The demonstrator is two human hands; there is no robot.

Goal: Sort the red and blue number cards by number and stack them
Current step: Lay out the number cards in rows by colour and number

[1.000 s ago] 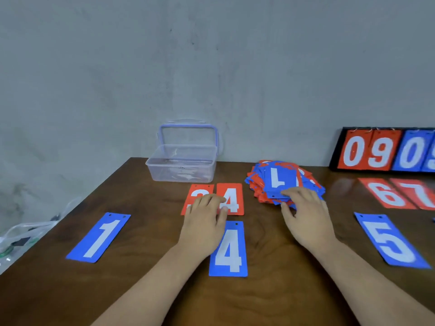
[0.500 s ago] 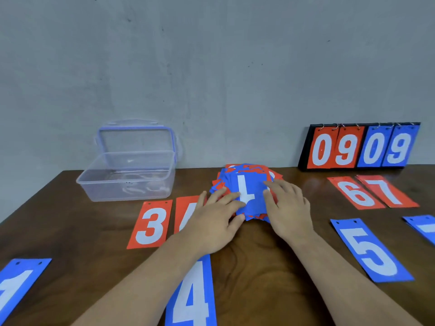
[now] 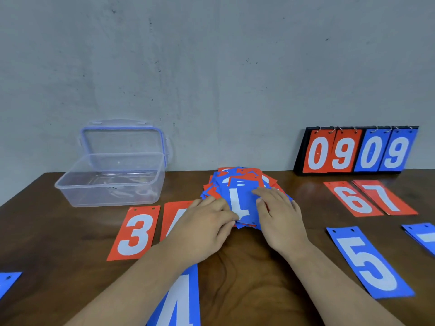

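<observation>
1. Left hand (image 3: 207,229): palm down, fingers extended, tips touching the left edge of the top blue card (image 3: 240,205) on the loose pile (image 3: 237,182); not clenched.
2. Right hand (image 3: 280,215): palm down on the pile's right side, fingers spread flat, nothing grasped.
3. Pile: mixed red and blue, untidy, mid-table (image 3: 247,267) near the wall.
4. Laid out flat: red 3 (image 3: 135,234), blue 4 (image 3: 179,300), blue 5 (image 3: 367,262), red 6 (image 3: 353,200), red 7 (image 3: 386,196).

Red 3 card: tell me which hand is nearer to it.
Left. The left hand lies just right of the red 3 card, over the neighbouring red card; the right hand is farther right, on the pile.
</observation>
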